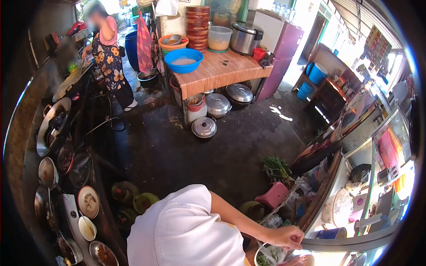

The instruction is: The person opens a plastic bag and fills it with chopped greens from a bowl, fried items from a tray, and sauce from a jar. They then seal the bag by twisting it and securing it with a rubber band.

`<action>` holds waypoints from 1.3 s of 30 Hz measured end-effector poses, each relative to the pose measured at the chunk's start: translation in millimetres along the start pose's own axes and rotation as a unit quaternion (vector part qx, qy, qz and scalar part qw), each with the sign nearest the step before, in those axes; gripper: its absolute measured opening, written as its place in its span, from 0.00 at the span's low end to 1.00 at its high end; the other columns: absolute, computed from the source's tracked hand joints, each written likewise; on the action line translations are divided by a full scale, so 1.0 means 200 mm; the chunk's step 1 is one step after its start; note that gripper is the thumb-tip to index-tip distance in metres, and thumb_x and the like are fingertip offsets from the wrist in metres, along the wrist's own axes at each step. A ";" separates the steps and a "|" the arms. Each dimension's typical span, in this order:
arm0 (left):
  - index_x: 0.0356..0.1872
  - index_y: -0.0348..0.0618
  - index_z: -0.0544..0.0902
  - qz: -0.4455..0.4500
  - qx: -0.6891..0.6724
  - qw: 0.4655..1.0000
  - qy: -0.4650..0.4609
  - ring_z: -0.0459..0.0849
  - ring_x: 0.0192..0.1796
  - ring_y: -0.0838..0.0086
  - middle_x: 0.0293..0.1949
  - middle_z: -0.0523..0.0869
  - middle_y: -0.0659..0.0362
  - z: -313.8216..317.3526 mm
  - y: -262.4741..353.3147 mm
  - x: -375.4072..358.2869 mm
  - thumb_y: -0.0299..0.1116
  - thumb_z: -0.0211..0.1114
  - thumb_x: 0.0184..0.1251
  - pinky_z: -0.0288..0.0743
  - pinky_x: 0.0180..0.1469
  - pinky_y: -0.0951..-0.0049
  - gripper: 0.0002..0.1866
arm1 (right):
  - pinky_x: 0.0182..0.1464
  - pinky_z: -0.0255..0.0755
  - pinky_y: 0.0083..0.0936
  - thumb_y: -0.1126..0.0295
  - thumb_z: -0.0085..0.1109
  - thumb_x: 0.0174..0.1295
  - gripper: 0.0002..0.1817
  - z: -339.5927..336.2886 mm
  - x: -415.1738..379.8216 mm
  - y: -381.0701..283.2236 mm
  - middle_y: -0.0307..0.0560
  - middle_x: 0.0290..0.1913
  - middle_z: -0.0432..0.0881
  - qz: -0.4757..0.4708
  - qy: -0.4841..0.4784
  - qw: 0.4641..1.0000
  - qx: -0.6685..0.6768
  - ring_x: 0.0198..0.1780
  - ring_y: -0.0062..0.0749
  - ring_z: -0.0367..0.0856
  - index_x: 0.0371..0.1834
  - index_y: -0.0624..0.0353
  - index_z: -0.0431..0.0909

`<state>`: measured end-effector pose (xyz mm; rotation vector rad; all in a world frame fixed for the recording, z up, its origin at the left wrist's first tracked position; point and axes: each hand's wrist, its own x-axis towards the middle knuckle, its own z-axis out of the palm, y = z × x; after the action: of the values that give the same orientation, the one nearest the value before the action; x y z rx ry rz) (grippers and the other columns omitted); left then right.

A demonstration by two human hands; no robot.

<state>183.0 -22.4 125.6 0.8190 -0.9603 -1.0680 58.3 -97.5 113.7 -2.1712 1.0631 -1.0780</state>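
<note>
My left arm in a white short sleeve reaches toward the lower right. My left hand (pixel 286 237) is closed, with its fingers curled together; whatever they hold, if anything, is too small to make out. Just under and beside it stands a white-rimmed bowl (pixel 256 257) of chopped greens, with clear plastic (pixel 267 253) across it. A blurred, skin-toned shape (pixel 303 260) at the bottom edge may be part of my right hand, its fingers not distinguishable. The frame of a glass display case (pixel 355 243) runs close to the right of my left hand.
Behind the bowl lie leafy greens (pixel 276 167) and a pink stool (pixel 273 194). Pans and bowls line the left counter, including a white bowl (pixel 87 228). Green gas cylinders (pixel 144 202) stand on the floor. A co-worker in a flowered apron (pixel 108 64) is by the stove.
</note>
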 end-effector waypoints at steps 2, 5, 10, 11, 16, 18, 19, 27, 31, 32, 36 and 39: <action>0.21 0.43 0.71 -0.045 -0.024 0.998 0.028 0.72 0.20 0.85 0.16 0.73 0.66 -0.02 0.01 -0.01 0.40 0.68 0.67 0.62 0.22 0.80 0.19 | 0.32 0.75 0.35 0.69 0.58 0.67 0.12 0.00 -0.04 0.00 0.58 0.28 0.85 0.004 -0.010 1.000 -0.008 0.27 0.43 0.85 0.34 0.69 0.84; 0.15 0.44 0.68 -0.033 0.009 0.995 0.090 0.64 0.17 0.84 0.12 0.67 0.67 -0.03 0.00 0.00 0.45 0.65 0.69 0.56 0.21 0.76 0.25 | 0.32 0.75 0.35 0.69 0.57 0.67 0.12 0.04 -0.09 -0.01 0.58 0.28 0.85 0.005 -0.018 1.000 -0.010 0.27 0.43 0.85 0.34 0.69 0.84; 0.11 0.39 0.65 0.021 0.163 0.977 0.139 0.56 0.18 0.81 0.11 0.60 0.65 -0.10 0.00 0.02 0.50 0.62 0.71 0.52 0.21 0.70 0.32 | 0.32 0.75 0.35 0.68 0.57 0.67 0.13 0.06 -0.15 -0.03 0.57 0.28 0.85 0.008 -0.019 1.000 -0.016 0.27 0.43 0.85 0.34 0.69 0.84; 0.11 0.38 0.64 0.037 0.195 0.970 0.143 0.55 0.18 0.80 0.11 0.60 0.65 -0.11 -0.01 0.02 0.50 0.62 0.71 0.52 0.21 0.69 0.33 | 0.32 0.75 0.35 0.68 0.57 0.67 0.13 0.07 -0.16 -0.04 0.57 0.28 0.85 0.008 -0.017 1.000 -0.017 0.27 0.43 0.85 0.34 0.69 0.84; 0.11 0.35 0.67 0.065 0.217 0.963 0.147 0.53 0.17 0.79 0.09 0.58 0.61 -0.10 -0.03 0.02 0.51 0.59 0.72 0.49 0.20 0.66 0.34 | 0.32 0.75 0.35 0.68 0.57 0.68 0.13 0.11 -0.19 -0.07 0.57 0.28 0.85 0.008 -0.008 1.000 -0.022 0.27 0.43 0.85 0.34 0.69 0.84; 0.10 0.38 0.64 -0.004 0.160 0.978 0.135 0.56 0.17 0.79 0.10 0.61 0.66 -0.10 0.02 0.03 0.53 0.56 0.74 0.52 0.21 0.67 0.35 | 0.32 0.75 0.35 0.68 0.56 0.68 0.13 0.14 -0.21 -0.09 0.57 0.28 0.85 0.007 0.000 1.000 -0.024 0.27 0.43 0.85 0.34 0.69 0.84; 0.09 0.39 0.66 -0.035 0.106 0.982 0.151 0.57 0.17 0.80 0.10 0.62 0.66 -0.11 -0.03 0.05 0.54 0.55 0.74 0.51 0.20 0.67 0.35 | 0.32 0.75 0.35 0.68 0.56 0.68 0.13 0.16 -0.23 -0.11 0.57 0.28 0.85 0.004 0.005 1.000 -0.024 0.27 0.43 0.85 0.34 0.69 0.84; 0.11 0.49 0.70 -0.113 -0.043 0.982 0.145 0.59 0.18 0.86 0.13 0.66 0.72 -0.08 0.03 0.04 0.60 0.52 0.73 0.51 0.20 0.75 0.33 | 0.30 0.74 0.38 0.68 0.50 0.72 0.17 0.30 -0.07 -0.10 0.58 0.30 0.86 -0.124 0.105 0.985 -0.057 0.28 0.49 0.84 0.36 0.71 0.84; 0.10 0.48 0.72 -0.177 -0.051 0.965 0.189 0.62 0.19 0.85 0.13 0.69 0.71 -0.13 -0.03 0.18 0.56 0.56 0.73 0.60 0.22 0.74 0.32 | 0.23 0.68 0.34 0.72 0.49 0.72 0.16 0.34 0.00 -0.17 0.56 0.20 0.78 -0.206 0.120 0.966 -0.098 0.22 0.45 0.79 0.27 0.68 0.80; 0.16 0.43 0.78 -0.096 -0.060 0.981 0.155 0.69 0.23 0.85 0.18 0.76 0.69 -0.12 -0.06 0.17 0.53 0.56 0.74 0.66 0.26 0.73 0.29 | 0.22 0.68 0.32 0.69 0.49 0.73 0.17 0.39 0.03 0.06 0.51 0.22 0.79 -0.079 0.147 0.978 -0.127 0.22 0.39 0.77 0.28 0.66 0.81; 0.12 0.55 0.65 -0.183 -0.212 0.954 0.103 0.59 0.16 0.89 0.12 0.62 0.74 -0.19 -0.03 0.30 0.49 0.58 0.74 0.49 0.18 0.77 0.27 | 0.22 0.64 0.32 0.72 0.61 0.60 0.12 0.32 0.06 -0.30 0.41 0.18 0.74 -0.325 0.163 0.932 -0.009 0.19 0.36 0.73 0.18 0.58 0.75; 0.16 0.55 0.72 -0.211 -0.148 0.962 0.089 0.65 0.21 0.87 0.17 0.68 0.72 -0.07 -0.03 0.28 0.50 0.59 0.73 0.57 0.26 0.81 0.23 | 0.21 0.62 0.35 0.72 0.64 0.56 0.19 0.15 0.14 -0.19 0.42 0.13 0.68 -0.194 0.195 0.948 -0.162 0.15 0.39 0.69 0.10 0.53 0.67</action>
<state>204.7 -75.3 128.1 0.8716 -0.4650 -1.4371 111.0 -95.7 135.3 -2.5702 1.0573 -1.6658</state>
